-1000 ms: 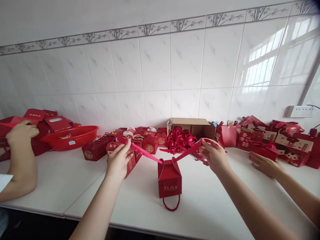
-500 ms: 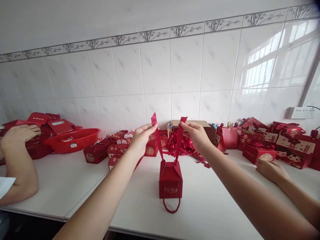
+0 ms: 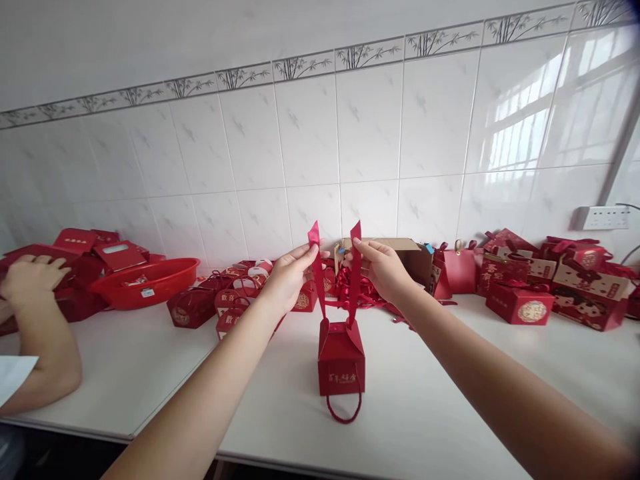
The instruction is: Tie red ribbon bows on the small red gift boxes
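Observation:
A small red gift box [image 3: 341, 363] with gold lettering stands upright on the white table. Its dark red cord handle [image 3: 344, 420] hangs down over the front. From the two top corners of the box a red ribbon [image 3: 319, 287] rises in two strands. My left hand [image 3: 290, 275] pinches the left strand near its end, above the box. On the other side, my right hand [image 3: 384, 267] grips the right strand near its tip. Both strands are taut and nearly upright, their cut ends poking up past my fingers.
Behind the box lie loose red ribbons [image 3: 353, 290] by an open cardboard box [image 3: 413, 257]. Several finished-looking red boxes [image 3: 520, 303] stand at right, others [image 3: 193, 307] at left. Further left are a red basin [image 3: 150, 283] and a co-worker's hand [image 3: 35, 277] among red boxes.
My hands have drawn slightly closer together, making the ribbon strands more upright. Another person's hand at the right has left the view. The co-worker's hand at left has shifted slightly.

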Available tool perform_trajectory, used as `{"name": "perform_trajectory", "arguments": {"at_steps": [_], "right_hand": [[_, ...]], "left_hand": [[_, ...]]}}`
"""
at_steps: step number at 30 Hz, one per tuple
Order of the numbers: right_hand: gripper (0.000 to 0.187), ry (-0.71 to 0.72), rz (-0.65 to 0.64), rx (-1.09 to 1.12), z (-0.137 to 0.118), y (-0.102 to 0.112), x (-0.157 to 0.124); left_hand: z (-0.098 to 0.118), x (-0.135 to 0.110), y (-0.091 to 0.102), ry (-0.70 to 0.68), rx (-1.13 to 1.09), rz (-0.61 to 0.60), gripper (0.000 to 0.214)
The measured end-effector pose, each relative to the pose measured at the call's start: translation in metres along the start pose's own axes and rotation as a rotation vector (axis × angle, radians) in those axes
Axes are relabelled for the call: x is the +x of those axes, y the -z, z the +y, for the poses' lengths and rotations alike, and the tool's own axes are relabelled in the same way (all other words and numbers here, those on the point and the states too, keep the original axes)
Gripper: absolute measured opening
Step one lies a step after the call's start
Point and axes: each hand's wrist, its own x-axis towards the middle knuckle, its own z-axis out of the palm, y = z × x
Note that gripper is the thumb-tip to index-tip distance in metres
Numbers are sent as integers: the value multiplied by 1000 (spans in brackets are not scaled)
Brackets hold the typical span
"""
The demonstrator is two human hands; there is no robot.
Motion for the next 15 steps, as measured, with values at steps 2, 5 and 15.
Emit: {"name": "perform_trajectory", "arguments": {"at_steps": [2,5,15], "right_hand": [[30,-30,-31,-34,-2,-1,1],[25,-53,-71,-104,-7,-2,0],[19,92,-416,-175,-11,-2,-6]], "left_hand": [[1,0,-1,-10,32,-46,25],[4,0,-4,-44,95,-120,23],[6,-2,-16,10,184,-164,24]]}}
